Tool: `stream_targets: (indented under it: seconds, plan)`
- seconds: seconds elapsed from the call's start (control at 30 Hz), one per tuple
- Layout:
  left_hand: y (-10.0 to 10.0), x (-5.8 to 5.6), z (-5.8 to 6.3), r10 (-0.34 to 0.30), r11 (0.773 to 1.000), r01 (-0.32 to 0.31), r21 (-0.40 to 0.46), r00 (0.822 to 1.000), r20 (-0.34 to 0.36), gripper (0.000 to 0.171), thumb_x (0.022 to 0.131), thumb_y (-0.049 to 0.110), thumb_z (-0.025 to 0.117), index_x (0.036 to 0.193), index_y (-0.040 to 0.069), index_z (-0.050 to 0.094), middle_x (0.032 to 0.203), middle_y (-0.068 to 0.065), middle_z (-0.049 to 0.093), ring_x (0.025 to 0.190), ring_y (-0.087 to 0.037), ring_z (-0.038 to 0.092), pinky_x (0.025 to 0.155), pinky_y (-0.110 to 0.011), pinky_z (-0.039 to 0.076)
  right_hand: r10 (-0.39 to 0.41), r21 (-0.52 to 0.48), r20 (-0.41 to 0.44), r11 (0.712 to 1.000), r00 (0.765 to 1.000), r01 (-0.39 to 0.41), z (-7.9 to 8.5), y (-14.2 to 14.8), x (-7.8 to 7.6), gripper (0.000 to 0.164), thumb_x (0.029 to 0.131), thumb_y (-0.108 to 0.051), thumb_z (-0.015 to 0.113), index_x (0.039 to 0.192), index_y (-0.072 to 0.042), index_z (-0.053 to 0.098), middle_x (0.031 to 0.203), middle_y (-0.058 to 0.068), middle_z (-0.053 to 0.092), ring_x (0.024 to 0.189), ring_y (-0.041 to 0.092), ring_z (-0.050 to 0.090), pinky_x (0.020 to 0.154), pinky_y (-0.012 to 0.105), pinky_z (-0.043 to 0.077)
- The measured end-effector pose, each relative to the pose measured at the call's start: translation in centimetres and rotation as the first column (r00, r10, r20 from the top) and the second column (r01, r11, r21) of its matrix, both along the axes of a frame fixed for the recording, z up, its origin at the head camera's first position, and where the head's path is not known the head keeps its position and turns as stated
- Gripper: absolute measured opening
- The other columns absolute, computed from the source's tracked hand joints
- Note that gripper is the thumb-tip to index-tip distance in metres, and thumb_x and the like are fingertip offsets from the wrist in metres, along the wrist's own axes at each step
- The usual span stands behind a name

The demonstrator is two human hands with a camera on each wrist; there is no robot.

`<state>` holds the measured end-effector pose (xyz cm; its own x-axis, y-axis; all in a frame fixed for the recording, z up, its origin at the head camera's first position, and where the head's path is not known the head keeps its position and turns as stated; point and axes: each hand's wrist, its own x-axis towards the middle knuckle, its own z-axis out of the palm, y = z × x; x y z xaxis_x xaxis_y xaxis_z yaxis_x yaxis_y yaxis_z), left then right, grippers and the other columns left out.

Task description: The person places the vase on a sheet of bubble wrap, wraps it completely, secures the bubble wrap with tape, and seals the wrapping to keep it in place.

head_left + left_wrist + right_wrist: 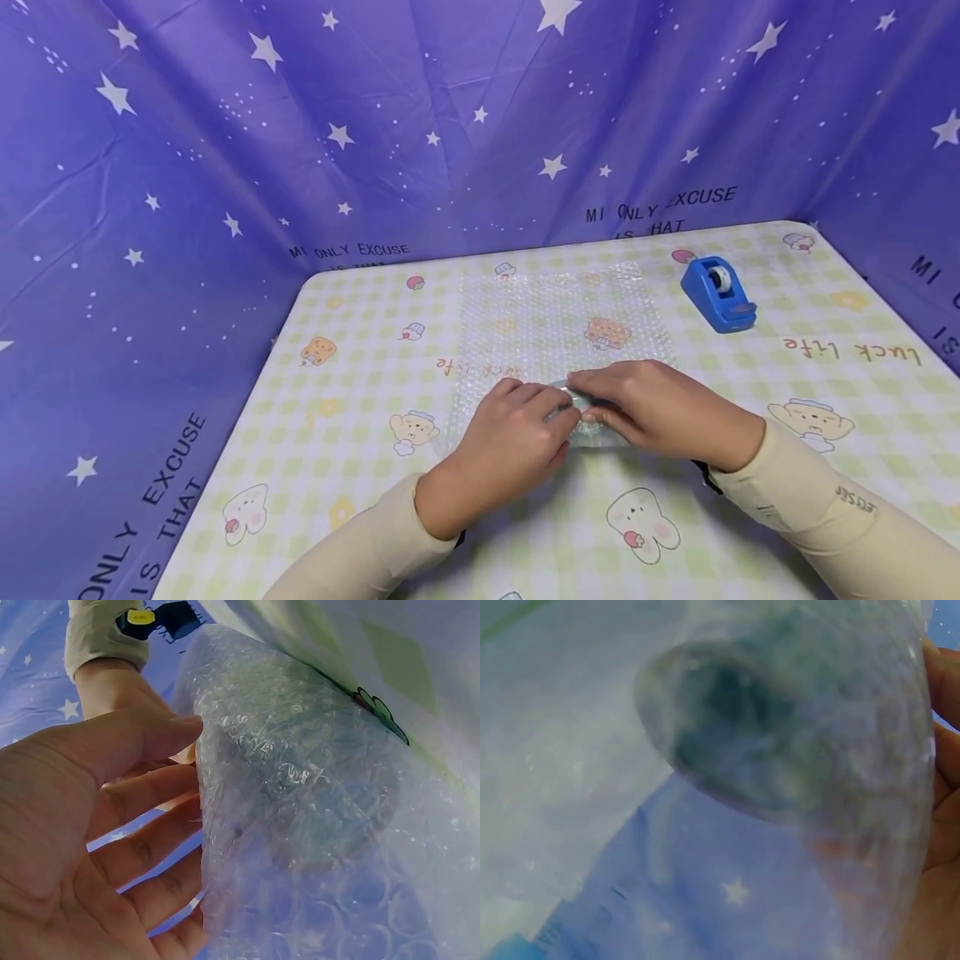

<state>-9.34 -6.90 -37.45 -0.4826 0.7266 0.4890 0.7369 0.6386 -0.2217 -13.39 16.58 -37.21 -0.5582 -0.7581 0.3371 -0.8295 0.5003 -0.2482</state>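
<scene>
A sheet of clear bubble wrap (547, 308) lies flat on the table, its near end folded up under both hands. Inside that fold sits a see-through, glassy thing with a rounded end (727, 742), blurred by the plastic, so its kind cannot be told. My left hand (517, 429) pinches the folded wrap, thumb on one side and fingers spread behind its edge in the left wrist view. From the other side my right hand (652, 408) grips the wrap around the thing, with its thumb and fingers curled. The hands nearly meet and partly hide the thing.
A blue tape dispenser (718, 296) with a roll of tape stands at the back right, beyond the wrap. The table (360, 400) has a green-checked cover with cartoon prints. A purple starry curtain (450, 167) hangs behind it and at both sides.
</scene>
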Motion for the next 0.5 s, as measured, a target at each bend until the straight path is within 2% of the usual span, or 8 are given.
stream_targets:
  seconds: [0.2,0.5]
  plan:
    - [-0.05,0.08,-0.06,0.02,0.999,-0.02,-0.027,1.0,-0.005,0.021,0.082,0.03,0.082,0.101,0.023,0.08,0.116,0.004,0.073,0.104,-0.015,0.073,0.083,-0.033,0.054,-0.002,0.004,0.006,1.0,1.0,0.002,0.1,-0.02,-0.01,0.033,0.096,-0.02,0.073,0.128,-0.013,0.07,0.116,-0.008,0.075,0.102,0.003,0.07,0.084,0.034,0.059]
    - [0.05,0.2,-0.02,0.053,0.996,-0.053,-0.069,0.999,0.003,0.027,0.084,0.03,0.079,0.11,0.022,0.078,0.119,0.002,0.073,0.109,-0.017,0.072,0.087,-0.035,0.057,-0.019,0.016,0.025,1.0,1.0,0.019,0.05,0.12,-0.12,0.038,0.096,-0.02,0.073,0.132,-0.009,0.069,0.124,-0.004,0.074,0.109,0.009,0.071,0.088,0.036,0.059]
